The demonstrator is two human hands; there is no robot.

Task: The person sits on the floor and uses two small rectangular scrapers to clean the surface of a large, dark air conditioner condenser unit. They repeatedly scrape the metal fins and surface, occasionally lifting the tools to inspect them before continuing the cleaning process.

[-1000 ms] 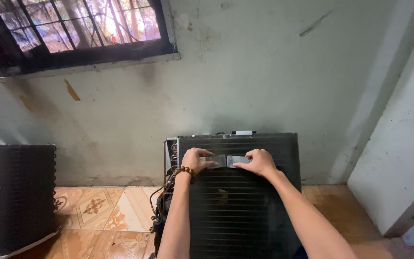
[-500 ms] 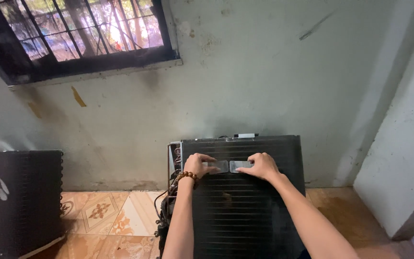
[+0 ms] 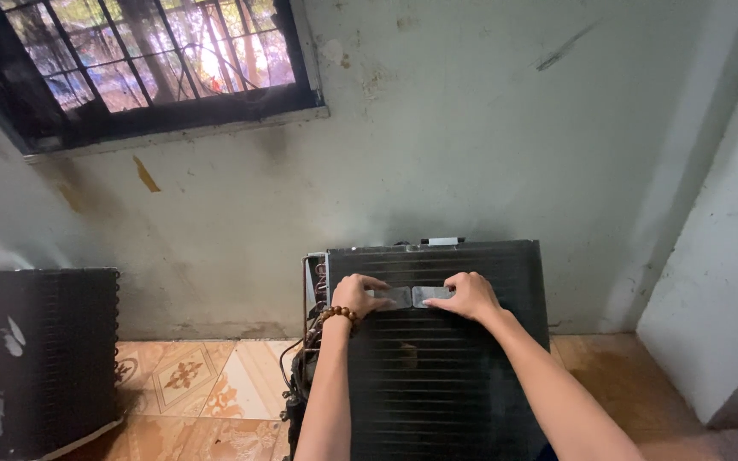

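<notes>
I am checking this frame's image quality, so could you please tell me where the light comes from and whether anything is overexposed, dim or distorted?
Head view: daylight enters through the barred window, where a patch between the bars is blown out. The wall is softly lit. The black condenser coil under the left hand and right hand is dim but its fins stay legible. Wide-angle distortion tilts the window frame and the right-hand wall edges.
</notes>
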